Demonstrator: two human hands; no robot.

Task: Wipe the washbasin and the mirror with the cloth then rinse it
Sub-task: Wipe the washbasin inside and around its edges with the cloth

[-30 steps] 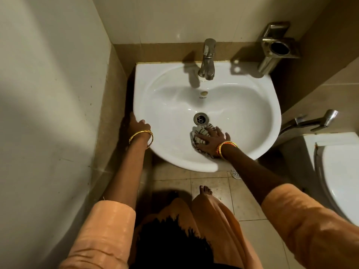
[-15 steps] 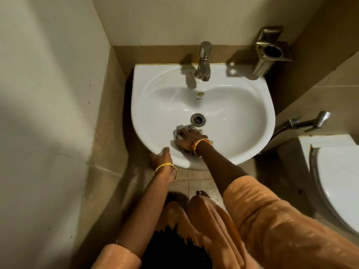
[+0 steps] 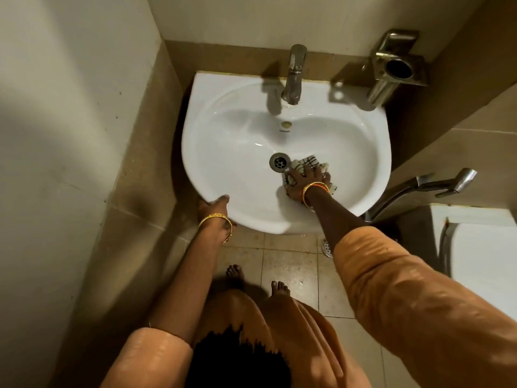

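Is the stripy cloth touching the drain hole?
Cannot tell. In the head view the cloth comes right up beside the drain, but no clear contact or gap shows.

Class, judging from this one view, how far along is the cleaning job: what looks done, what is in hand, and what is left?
Done: nothing can be confirmed finished.

In hand: the right hand presses the striped white cloth inside the white ceramic washbasin, beside the round metal drain. The left hand holds the basin's front rim.

Left: the mirror is out of view, and no water runs from the steel tap, so rinsing has not begun.
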